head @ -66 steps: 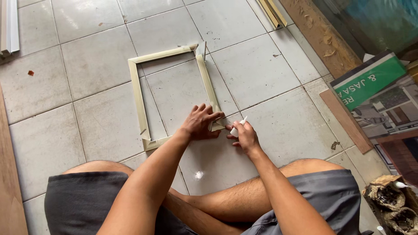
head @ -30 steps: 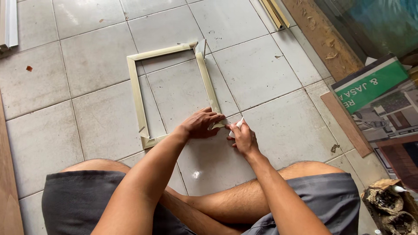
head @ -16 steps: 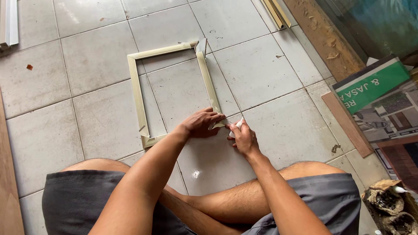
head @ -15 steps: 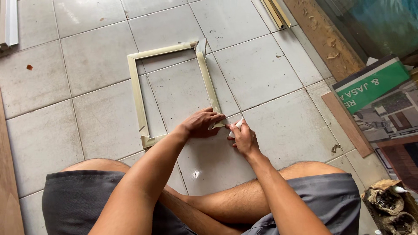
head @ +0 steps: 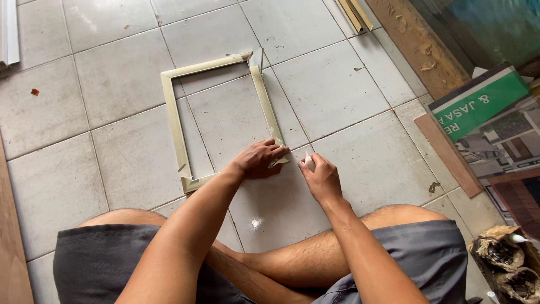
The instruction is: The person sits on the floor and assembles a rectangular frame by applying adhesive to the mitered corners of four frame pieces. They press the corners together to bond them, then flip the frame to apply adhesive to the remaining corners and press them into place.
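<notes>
The grey tiled floor (head: 349,95) carries a pale wooden frame (head: 175,118) lying flat, far from the crossed legs. The left hand (head: 260,161) presses down with closed fingers on the frame's near right corner. Just beside it, the right hand (head: 320,179) pinches a small white tube (head: 309,161).

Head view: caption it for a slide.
Left hand presses a pale wooden frame corner on the tiled floor; right hand holds a small white object.
</notes>
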